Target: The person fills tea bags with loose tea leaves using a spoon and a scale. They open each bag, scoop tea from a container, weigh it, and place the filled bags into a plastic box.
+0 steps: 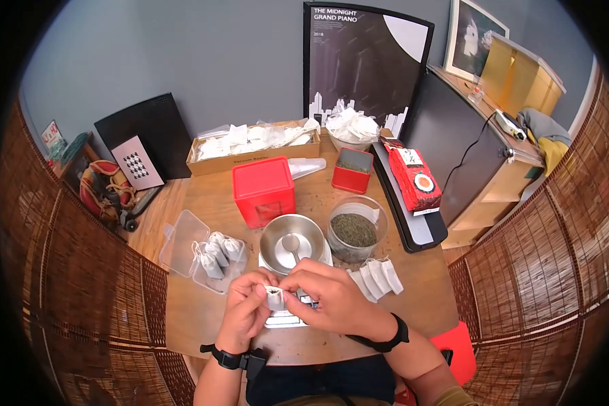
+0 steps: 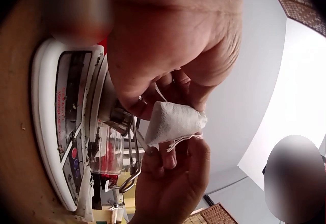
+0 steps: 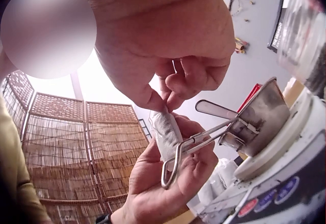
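Observation:
A small white filled pouch [image 1: 275,298] is held between both hands over the scale, with dark leaf showing at its top. My left hand [image 1: 246,306] pinches one side of it; my right hand [image 1: 328,298] pinches the other side near the mouth. In the left wrist view the pouch [image 2: 175,122] shows a drawstring hanging beside the fingers. In the right wrist view thumb and finger of the right hand [image 3: 168,45] pinch the top end of the pouch [image 3: 165,135]. Behind the hands a steel pan [image 1: 273,239] with a spoon [image 1: 291,244] sits on the scale.
A clear box [image 1: 183,252] with several filled pouches stands left. Right of the pan are a tub of dried leaf [image 1: 354,231] and several flat white pouches [image 1: 377,278]. Farther back stand a red box [image 1: 264,192], an open red tin [image 1: 351,179] and a cardboard tray [image 1: 210,164].

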Available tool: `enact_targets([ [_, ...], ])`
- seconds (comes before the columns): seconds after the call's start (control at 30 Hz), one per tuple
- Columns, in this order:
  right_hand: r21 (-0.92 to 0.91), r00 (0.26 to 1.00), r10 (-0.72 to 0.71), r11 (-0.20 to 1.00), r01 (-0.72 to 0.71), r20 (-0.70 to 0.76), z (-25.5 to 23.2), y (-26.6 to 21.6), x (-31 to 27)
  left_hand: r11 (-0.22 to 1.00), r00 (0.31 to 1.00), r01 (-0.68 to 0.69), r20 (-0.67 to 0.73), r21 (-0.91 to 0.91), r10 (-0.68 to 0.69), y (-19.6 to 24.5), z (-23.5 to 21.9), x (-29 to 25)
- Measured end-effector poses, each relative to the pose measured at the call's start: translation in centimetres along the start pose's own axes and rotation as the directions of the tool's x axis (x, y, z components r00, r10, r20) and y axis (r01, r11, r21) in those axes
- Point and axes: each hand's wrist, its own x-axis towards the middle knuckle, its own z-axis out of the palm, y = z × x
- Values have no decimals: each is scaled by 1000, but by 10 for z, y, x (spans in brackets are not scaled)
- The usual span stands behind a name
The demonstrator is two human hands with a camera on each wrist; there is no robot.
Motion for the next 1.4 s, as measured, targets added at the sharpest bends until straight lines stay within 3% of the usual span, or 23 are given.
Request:
enact_targets([
  [0.13, -32, 998, 47, 998, -46, 50, -3, -4, 0, 1000, 1000, 8, 0, -7, -8, -1, -4, 0],
  [0.27, -17, 1000, 12, 1000, -12, 0, -1, -6, 2, 1000, 1000, 3, -20, -29, -3, 2, 2, 0],
  [0.33, -117, 986, -165, 980, 163, -8, 2, 4, 2, 1000, 999, 6, -35, -19, -6, 3, 4, 0],
  [0.43, -164, 993, -102, 980, 111, 61, 0, -1, -1, 1000, 1000, 7, -13, 7, -7, 2, 1, 0],
  [0.67, -231, 984, -143, 959, 163, 102, 1, -1, -2, 999, 999, 16, -45, 42, -14, 5, 7, 1],
  [0.73, -244, 985, -96, 961, 129, 141, -2, -3, -2, 997, 998, 32, -53, 64, -29, 6, 8, 0],
  [1.03, -174, 969, -51, 980, 95, 241, -7, -10, 0, 991, 997, 57, -52, 119, -51, 6, 7, -1],
  [1.17, -181, 970, -60, 978, 104, 235, -7, -7, 0, 993, 998, 51, -33, 110, -48, 4, 7, -1],
  [1.27, -221, 987, -52, 971, 86, 154, -3, -5, -1, 992, 999, 22, -52, 122, -15, 2, 4, -1],
  [1.4, -223, 989, -69, 970, 97, 132, -2, -6, -1, 997, 997, 76, -12, 1, -76, 2, -1, -4],
])
